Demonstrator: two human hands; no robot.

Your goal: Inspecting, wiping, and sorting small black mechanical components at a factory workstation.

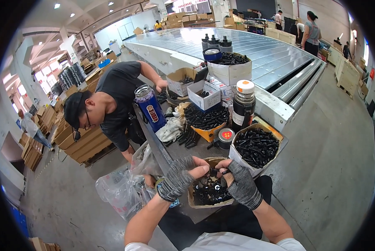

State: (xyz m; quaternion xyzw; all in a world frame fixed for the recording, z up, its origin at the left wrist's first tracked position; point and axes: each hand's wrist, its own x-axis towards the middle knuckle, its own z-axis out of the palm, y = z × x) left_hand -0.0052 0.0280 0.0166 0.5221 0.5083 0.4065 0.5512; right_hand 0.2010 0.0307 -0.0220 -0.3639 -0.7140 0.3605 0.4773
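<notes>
My left hand (182,175), in a grey fingerless knit glove, is closed in a pinch above a low cardboard box. My right hand (241,180), gloved alike, pinches from the other side. Between the fingertips are small black parts, mostly hidden by the fingers; their exact kind cannot be made out. Below, the cardboard box (208,206) holds loose small black pieces (216,190), some ring-shaped. Just right of it stands a white-sided box of black cylindrical parts (256,146). Beyond my hands lies an orange-edged container of longer black parts (207,118).
A co-worker (116,92) bends over at the left beside clear plastic bags (120,194). A blue bottle (150,109), a black thermos (242,109), a round tin (226,137) and white gloves (170,130) crowd the bench. Behind runs a wide metal conveyor (254,62).
</notes>
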